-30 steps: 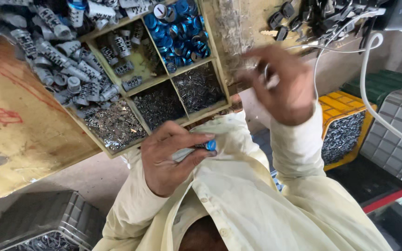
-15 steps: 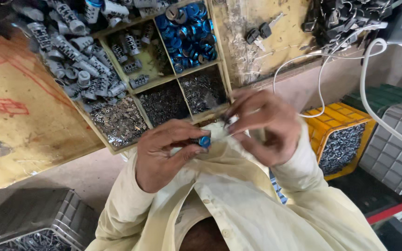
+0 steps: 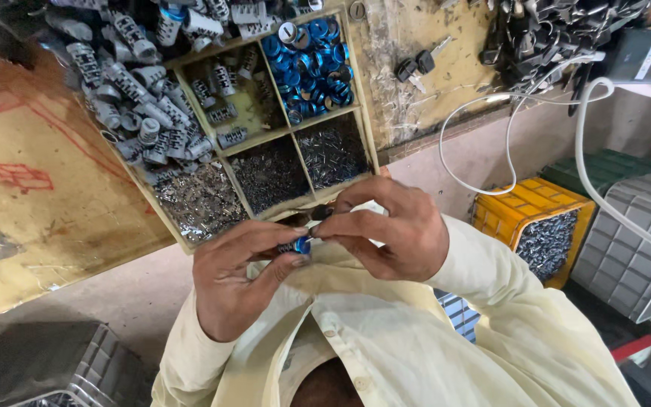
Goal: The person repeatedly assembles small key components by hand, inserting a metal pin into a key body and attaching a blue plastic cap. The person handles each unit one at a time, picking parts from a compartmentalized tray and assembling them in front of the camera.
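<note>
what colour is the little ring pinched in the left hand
Shiny blue ring, held at the left hand fingertips; the head view shows it best.

Both hands raised together before chest. Left hand [image 3: 239, 275] curled, thumb and forefinger pinched. Right hand [image 3: 393, 230] arched over, fingertips [image 3: 324, 226] pressed against left's.

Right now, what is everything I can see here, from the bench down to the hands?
Small part: one, blue and silver, pinched between both hands.
Divided tray: one, wooden, on the bench; compartments hold blue rings, silver cylinders and small dark metal bits.
Loose cylinders: many, silver, heaped left of the tray.
Cable: one, white, hanging at right.
Crate: one, yellow, holding metal parts, on the floor.
Left hand: grips the part.
Right hand: fingertips at the part.
</note>
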